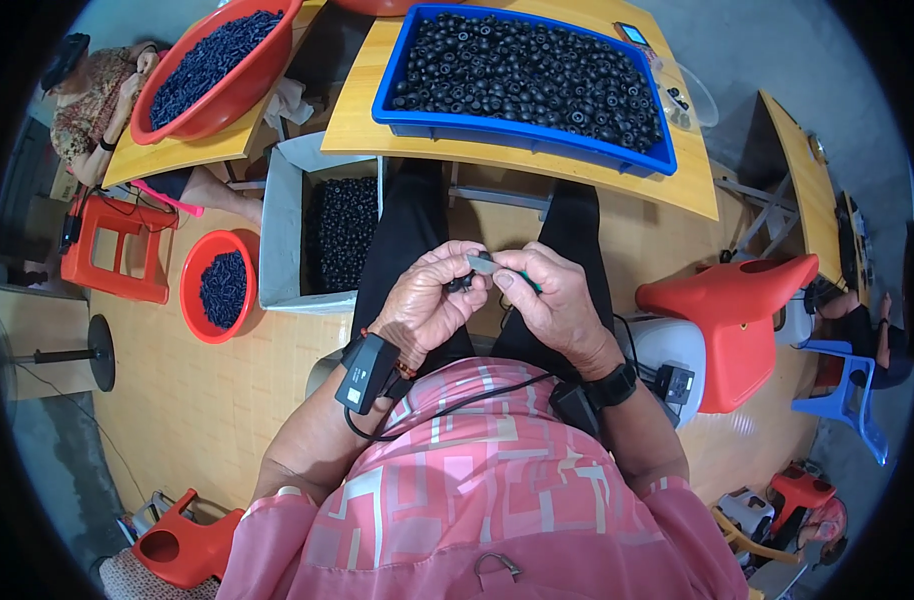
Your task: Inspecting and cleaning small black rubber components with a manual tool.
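Above my lap, my two hands meet in front of my pink patterned shirt. My left hand point(427, 297) is closed, with small black round parts point(461, 284) pinched at its fingertips. My right hand point(557, 302) grips a small knife point(483, 265) with a short grey blade and a green handle mostly hidden in the palm. The blade lies against the black part at my left fingertips. More black ring-shaped parts point(522, 75) fill a blue tray point(537, 143) on the yellow table point(357, 125) ahead of me.
Left of my legs stands a grey box point(280, 230) of black parts. Beside it is a red bowl point(191, 295) of dark pieces. A large red basin point(262, 85) sits on the left table. A red chair point(722, 320) stands right; a person point(92, 110) sits far left.
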The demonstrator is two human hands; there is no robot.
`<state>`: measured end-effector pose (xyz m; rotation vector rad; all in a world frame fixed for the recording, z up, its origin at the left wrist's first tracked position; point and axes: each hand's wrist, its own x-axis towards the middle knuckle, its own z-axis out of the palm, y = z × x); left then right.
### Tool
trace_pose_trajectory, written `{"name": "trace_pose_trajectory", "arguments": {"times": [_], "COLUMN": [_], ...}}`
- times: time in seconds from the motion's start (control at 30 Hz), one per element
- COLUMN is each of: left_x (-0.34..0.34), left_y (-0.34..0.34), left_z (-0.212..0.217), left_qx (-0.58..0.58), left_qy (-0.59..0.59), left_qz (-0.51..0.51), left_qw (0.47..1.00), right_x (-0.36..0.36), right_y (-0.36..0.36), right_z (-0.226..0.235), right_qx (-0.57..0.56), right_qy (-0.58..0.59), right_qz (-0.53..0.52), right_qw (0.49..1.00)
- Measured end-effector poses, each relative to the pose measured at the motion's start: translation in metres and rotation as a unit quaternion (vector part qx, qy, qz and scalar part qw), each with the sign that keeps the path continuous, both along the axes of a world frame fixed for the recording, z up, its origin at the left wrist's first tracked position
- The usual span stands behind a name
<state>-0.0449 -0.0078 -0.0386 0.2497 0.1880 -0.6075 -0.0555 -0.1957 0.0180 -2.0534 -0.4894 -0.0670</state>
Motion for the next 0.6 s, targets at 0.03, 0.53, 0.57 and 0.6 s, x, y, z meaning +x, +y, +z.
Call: {"name": "trace_pose_trajectory", "arguments": {"times": [0.03,0.53,0.57,0.6], "left_x": [0.0000,0.0012,0.0012,0.0012], "left_y": [0.0000,0.0012,0.0014,0.0016], "left_z": [0.0002,-0.0001,-0.0002,0.0001], "left_qx": [0.004,0.036,0.045,0.045], "left_qy": [0.002,-0.039,-0.047,-0.047], "left_qz": [0.002,0.004,0.007,0.007], "left_qw": [1.000,0.999,0.998,0.998], "right_x": [0.0002,0.0006,0.0007,0.0008], "right_y": [0.0002,-0.0003,-0.0004,-0.0005], "right_z": [-0.0006,0.0009,0.0005,0.0000], "right_qx": [0.000,0.004,-0.002,-0.009], "right_qy": [0.000,0.003,-0.001,-0.005], "right_qz": [0.000,0.007,0.006,0.004], "right_qw": [1.000,1.000,1.000,1.000]}}
